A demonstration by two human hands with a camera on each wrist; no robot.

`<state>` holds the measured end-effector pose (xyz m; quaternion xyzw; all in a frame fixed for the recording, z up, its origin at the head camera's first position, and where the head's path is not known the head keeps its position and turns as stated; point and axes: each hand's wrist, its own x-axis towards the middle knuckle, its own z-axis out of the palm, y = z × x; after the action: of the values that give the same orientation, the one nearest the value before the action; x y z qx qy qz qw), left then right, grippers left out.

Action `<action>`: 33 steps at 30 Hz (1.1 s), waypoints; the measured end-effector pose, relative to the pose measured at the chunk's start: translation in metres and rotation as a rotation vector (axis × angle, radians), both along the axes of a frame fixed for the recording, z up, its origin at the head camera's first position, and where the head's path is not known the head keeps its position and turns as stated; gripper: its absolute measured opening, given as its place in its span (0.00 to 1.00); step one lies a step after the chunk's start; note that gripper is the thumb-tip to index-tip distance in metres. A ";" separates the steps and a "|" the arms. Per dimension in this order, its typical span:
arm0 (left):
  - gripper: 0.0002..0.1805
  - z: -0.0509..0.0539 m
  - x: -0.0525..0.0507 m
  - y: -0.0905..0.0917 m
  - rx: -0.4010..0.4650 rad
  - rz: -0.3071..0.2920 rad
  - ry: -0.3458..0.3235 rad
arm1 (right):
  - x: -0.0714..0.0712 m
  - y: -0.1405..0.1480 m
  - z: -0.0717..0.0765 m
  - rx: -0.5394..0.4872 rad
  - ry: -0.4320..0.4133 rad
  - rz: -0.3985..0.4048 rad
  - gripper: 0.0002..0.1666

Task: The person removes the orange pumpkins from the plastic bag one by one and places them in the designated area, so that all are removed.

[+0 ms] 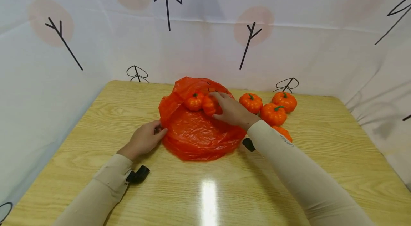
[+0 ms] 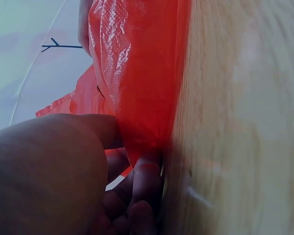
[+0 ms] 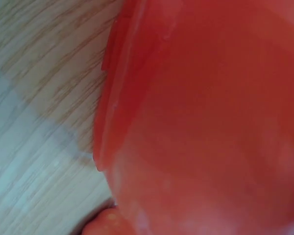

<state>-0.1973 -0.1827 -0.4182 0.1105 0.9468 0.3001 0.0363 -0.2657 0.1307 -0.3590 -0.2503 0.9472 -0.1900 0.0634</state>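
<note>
A thin red plastic bag (image 1: 192,129) lies spread open on the table. Its left edge is pinched between the thumb and fingers of my left hand (image 1: 146,138); the left wrist view shows the bag film (image 2: 147,83) running down into those fingers. Over the bag's far part, my right hand (image 1: 233,110) grips a small orange pumpkin (image 1: 209,106), partly covered by the fingers. Beside it, inside the bag, sits another small pumpkin (image 1: 194,101) with a green stem. Red bag film (image 3: 196,112) fills most of the right wrist view and hides the right fingers there.
Right of the bag stands a group of several orange pumpkins (image 1: 273,113), one partly behind the right sleeve (image 1: 289,162). The wooden table (image 1: 179,190) meets a white patterned cloth (image 1: 205,51) at its back.
</note>
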 end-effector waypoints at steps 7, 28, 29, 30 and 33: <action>0.09 0.001 0.000 0.002 -0.013 -0.014 0.011 | 0.007 0.000 0.002 0.004 0.003 0.020 0.45; 0.09 -0.001 0.000 0.000 -0.002 -0.003 0.014 | 0.050 0.003 0.007 -0.111 0.110 0.004 0.44; 0.09 -0.001 0.000 -0.001 -0.002 -0.004 0.014 | 0.053 0.004 0.007 -0.116 0.110 0.005 0.44; 0.09 -0.001 0.000 -0.001 -0.001 -0.005 0.014 | 0.055 0.005 0.007 -0.123 0.108 0.006 0.44; 0.09 -0.002 -0.001 -0.001 -0.002 -0.006 0.019 | 0.062 0.008 0.007 -0.132 0.101 -0.002 0.44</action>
<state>-0.1981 -0.1833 -0.4201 0.1162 0.9471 0.2978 0.0286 -0.2041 0.1388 -0.3524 -0.2624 0.9349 -0.2390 -0.0014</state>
